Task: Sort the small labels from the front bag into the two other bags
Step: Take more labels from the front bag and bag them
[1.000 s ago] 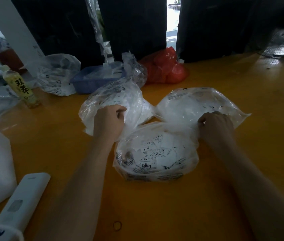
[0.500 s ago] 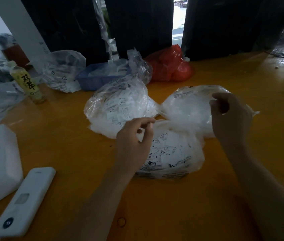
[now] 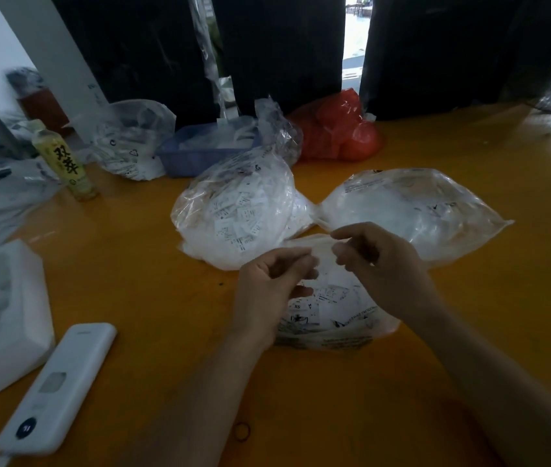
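- Pinching the thin plastic at the mouth of the front bag (image 3: 331,318), the left hand (image 3: 267,291) and right hand (image 3: 382,264) each close their grip on its film; whether a label is also caught cannot be told.
- The front bag lies on the orange desk (image 3: 132,281) directly beneath both grips, still holding small white printed labels, so sorting appears unfinished.
- Beyond the left grip sits the left bag (image 3: 237,210), bulging with labels; beyond the right grip, the right bag (image 3: 412,210), flatter, crinkled, translucent.
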Motion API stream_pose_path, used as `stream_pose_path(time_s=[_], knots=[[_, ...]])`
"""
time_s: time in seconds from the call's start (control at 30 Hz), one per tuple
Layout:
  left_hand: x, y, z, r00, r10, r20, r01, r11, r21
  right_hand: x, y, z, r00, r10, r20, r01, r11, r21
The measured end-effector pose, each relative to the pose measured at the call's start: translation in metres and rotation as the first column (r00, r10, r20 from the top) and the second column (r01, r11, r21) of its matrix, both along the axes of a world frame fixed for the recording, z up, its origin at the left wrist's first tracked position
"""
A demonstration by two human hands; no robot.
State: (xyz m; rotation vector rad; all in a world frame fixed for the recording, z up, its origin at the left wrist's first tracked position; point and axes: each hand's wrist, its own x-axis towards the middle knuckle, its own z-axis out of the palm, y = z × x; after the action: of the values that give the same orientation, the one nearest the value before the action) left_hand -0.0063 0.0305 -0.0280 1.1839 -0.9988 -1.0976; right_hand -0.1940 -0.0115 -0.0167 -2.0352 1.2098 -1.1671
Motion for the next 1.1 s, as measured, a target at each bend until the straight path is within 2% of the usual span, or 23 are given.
stream_pose_path(time_s=[0.03, 0.1, 0.17, 0.23, 0.3, 0.37, 0.43, 0.53, 0.63, 0.77, 0.87, 0.97, 1.1], knots=[[0.001, -0.001, 0.000, 0.997, 0.015, -0.082, -0.013, 1.000, 0.025, -0.002, -0.003, -0.001, 0.999, -0.039, -0.028, 0.039, 0.999, 0.005], [0.002, -0.003, 0.000, 0.980, 0.032, -0.198, -0.023, 0.999, 0.047, -0.005, -0.008, -0.005, 0.978, -0.057, -0.201, 0.057, 0.998, -0.008], [0.002, -0.003, 0.000, 0.964, 0.026, -0.264, -0.015, 0.999, 0.043, -0.006, -0.012, -0.010, 0.901, 0.001, -0.434, -0.009, 1.000, -0.017], [0.001, -0.004, 0.001, 0.950, 0.018, -0.313, -0.008, 0.999, 0.032, -0.006, -0.015, -0.015, 0.808, 0.037, -0.587, -0.032, 0.999, 0.018], [0.000, -0.004, 0.001, 0.936, 0.011, -0.351, -0.003, 1.000, 0.023, -0.006, -0.016, -0.017, 0.753, 0.036, -0.657, -0.012, 0.999, 0.040], [0.000, -0.005, -0.001, 0.926, 0.018, -0.376, -0.012, 1.000, 0.018, -0.006, -0.017, -0.018, 0.735, 0.017, -0.678, -0.026, 1.000, -0.002], [0.001, -0.006, -0.002, 0.916, 0.026, -0.400, -0.018, 1.000, 0.024, -0.006, -0.016, -0.016, 0.793, -0.031, -0.609, -0.003, 0.999, -0.054], [0.001, -0.007, -0.002, 0.889, 0.046, -0.456, -0.027, 0.998, 0.048, -0.009, -0.013, -0.007, 0.943, -0.162, -0.290, 0.146, 0.986, -0.074], [0.001, -0.007, -0.004, 0.876, 0.061, -0.479, -0.031, 0.997, 0.070, -0.010, -0.009, 0.002, 0.977, -0.213, -0.017, 0.214, 0.972, 0.102], [0.000, -0.008, -0.004, 0.859, 0.082, -0.506, -0.027, 0.993, 0.114, -0.010, -0.006, 0.006, 0.957, -0.152, 0.248, 0.067, 0.944, 0.322], [0.000, -0.008, -0.003, 0.850, 0.080, -0.520, -0.011, 0.991, 0.133, -0.009, -0.006, 0.006, 0.932, -0.124, 0.339, 0.002, 0.940, 0.340], [0.002, -0.009, -0.004, 0.843, 0.067, -0.533, -0.005, 0.993, 0.117, -0.010, -0.004, 0.006, 0.940, -0.080, 0.332, -0.025, 0.953, 0.301], [0.001, -0.008, -0.006, 0.857, 0.039, -0.514, 0.016, 0.995, 0.102, -0.007, -0.002, 0.005, 0.913, -0.070, 0.402, -0.065, 0.948, 0.311]])
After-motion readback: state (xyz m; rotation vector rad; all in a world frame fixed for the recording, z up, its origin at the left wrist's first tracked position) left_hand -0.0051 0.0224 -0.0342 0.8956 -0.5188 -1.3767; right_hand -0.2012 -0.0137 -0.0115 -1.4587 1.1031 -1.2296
